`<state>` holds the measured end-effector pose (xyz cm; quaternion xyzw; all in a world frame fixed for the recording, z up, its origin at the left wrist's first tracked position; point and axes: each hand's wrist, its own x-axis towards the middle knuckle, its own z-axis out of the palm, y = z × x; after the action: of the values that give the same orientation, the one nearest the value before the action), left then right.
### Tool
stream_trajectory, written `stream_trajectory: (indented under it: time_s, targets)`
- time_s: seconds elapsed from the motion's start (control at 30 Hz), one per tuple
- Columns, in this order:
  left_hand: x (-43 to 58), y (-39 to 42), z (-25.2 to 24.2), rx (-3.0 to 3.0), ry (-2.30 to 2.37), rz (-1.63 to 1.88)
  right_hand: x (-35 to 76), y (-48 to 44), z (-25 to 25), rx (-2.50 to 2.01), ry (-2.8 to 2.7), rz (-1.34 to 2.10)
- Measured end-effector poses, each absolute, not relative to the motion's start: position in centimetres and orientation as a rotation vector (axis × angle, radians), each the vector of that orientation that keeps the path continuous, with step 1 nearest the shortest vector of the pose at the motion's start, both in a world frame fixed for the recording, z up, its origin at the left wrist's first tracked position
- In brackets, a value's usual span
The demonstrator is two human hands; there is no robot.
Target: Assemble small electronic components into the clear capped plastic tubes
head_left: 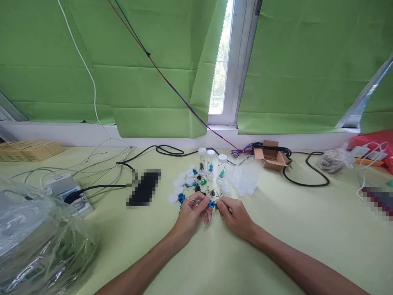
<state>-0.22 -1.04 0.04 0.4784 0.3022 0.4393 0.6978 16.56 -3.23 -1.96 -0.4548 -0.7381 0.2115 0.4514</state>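
Observation:
My left hand pinches a small blue part between thumb and fingertips, with thin metal rods showing beside its fingers. Close against the blue part's right side, my right hand has its fingertips pinched together; what lies in them is too small to make out. Just beyond both hands are loose blue, black and green parts, among them a green one and a black one. Round white caps lie left of these. Behind stand capped clear tubes, one with a green part inside.
Frosted tubes cluster right of the parts, before an open cardboard box. A power strip, a blurred dark object and a large plastic-wrapped bundle occupy the left. Black cable loops at the right.

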Motion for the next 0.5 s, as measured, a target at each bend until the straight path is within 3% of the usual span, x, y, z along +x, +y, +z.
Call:
stream_trajectory:
  time_s: [0.5]
  targets:
    - [-0.29, -0.81, -0.12, 0.961, 0.648, 0.983, 16.47, -3.39, -2.29, -1.119, -1.730, 0.623]
